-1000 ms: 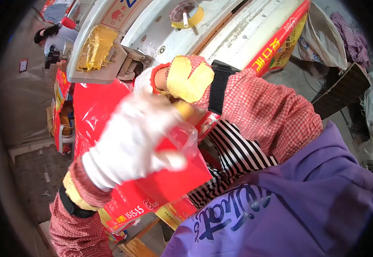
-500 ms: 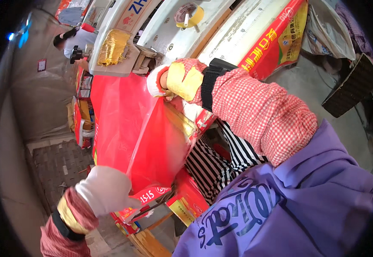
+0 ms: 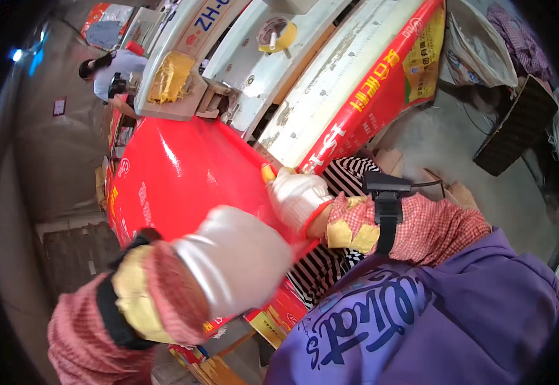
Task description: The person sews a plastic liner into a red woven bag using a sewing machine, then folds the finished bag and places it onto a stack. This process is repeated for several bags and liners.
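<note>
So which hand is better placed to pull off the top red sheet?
Probably the right hand: it sits at the red sheet edge by the machine. The left hand is blurred, over the near side.

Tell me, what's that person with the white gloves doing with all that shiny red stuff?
The person is working a big glossy red sheet lying in front of a long white machine. Both hands wear white gloves: the right hand presses on the sheet's edge near the machine, and the left hand, blurred, is over its near edge. Another person stands farther along the line.

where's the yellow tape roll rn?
Head view, top centre: the yellow tape roll sits on the white machine housing, above the red sheet, beyond both hands.
</note>
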The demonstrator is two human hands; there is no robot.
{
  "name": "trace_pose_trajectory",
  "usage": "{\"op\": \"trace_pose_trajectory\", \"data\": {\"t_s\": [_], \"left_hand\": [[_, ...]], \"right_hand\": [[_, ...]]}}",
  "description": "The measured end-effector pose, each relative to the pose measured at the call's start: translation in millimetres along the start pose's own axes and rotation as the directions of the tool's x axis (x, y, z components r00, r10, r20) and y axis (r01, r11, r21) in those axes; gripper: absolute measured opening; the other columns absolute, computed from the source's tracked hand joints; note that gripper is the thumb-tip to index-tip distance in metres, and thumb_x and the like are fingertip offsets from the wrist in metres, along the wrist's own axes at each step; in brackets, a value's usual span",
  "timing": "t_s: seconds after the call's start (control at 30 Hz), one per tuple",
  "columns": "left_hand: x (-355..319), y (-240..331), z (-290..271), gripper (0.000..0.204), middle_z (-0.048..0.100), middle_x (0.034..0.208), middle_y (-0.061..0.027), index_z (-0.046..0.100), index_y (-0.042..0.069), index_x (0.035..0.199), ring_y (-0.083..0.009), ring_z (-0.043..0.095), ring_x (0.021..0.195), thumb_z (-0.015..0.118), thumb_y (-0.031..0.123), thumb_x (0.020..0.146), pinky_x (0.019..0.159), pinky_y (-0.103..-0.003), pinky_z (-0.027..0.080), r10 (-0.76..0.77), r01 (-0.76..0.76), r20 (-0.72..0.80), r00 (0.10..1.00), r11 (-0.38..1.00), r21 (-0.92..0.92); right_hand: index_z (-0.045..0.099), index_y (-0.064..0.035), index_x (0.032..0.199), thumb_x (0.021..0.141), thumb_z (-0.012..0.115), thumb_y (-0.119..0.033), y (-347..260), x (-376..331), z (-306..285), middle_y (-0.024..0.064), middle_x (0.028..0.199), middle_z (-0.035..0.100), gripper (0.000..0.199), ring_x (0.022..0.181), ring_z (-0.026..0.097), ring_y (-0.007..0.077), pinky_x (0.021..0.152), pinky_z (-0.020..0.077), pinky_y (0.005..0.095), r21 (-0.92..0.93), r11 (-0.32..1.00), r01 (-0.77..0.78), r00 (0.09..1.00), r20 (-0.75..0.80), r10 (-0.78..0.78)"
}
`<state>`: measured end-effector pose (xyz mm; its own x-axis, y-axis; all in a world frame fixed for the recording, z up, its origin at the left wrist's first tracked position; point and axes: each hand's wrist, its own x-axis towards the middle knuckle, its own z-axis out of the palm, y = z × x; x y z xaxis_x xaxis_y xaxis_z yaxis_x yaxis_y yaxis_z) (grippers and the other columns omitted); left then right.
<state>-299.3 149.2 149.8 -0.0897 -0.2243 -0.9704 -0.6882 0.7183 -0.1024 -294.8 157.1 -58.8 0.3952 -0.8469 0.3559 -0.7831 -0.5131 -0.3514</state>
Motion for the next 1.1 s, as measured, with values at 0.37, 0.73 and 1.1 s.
{"op": "trace_pose_trajectory", "data": {"t_s": [0.37, 0.73, 1.1], "left_hand": [[32.3, -75.9, -2.2, 0.031, 0.063, 0.069, -0.0115, 0.066, 0.009, 0.074, -0.0319, 0.062, 0.072, 0.06, 0.039, 0.071, 0.067, -0.041, 0.049, -0.204, 0.205, -0.087, 0.975, 0.979, 0.006], [-53.3, -74.1, 83.8, 0.012, 0.041, 0.047, -0.0005, 0.05, 0.013, 0.047, -0.0187, 0.046, 0.052, 0.056, 0.011, 0.057, 0.101, -0.045, 0.035, 0.028, -0.015, -0.646, 0.763, 1.0, 0.026], [12.3, -58.9, -32.3, 0.025, 0.057, 0.066, -0.01, 0.058, 0.009, 0.073, -0.0299, 0.058, 0.064, 0.056, 0.034, 0.076, 0.059, -0.041, 0.045, -0.06, 0.048, -0.12, 0.991, 0.994, -0.099]], "right_hand": [[0.058, -0.005, 0.108, 0.086, 0.048, -0.02, -66.4, 162.3, 81.0, 0.0151, 0.09, 0.062, 0.029, 0.078, 0.063, 0.0288, 0.062, 0.0508, 0.0413, 0.794, 0.6, 0.101, 0.81, 0.285, -0.513], [0.055, -0.0067, 0.111, 0.087, 0.049, -0.023, -7.8, 127.1, 213.2, 0.0125, 0.096, 0.058, 0.029, 0.082, 0.059, 0.0276, 0.071, 0.0485, 0.0405, 0.84, -0.442, 0.314, 0.126, -0.499, -0.858], [0.052, -0.0094, 0.094, 0.085, 0.052, -0.023, -25.0, 226.5, 292.6, 0.0102, 0.084, 0.053, 0.016, 0.072, 0.054, 0.0256, 0.068, 0.0453, 0.0391, 0.042, -0.929, -0.368, -0.077, -0.997, -0.014]]}}
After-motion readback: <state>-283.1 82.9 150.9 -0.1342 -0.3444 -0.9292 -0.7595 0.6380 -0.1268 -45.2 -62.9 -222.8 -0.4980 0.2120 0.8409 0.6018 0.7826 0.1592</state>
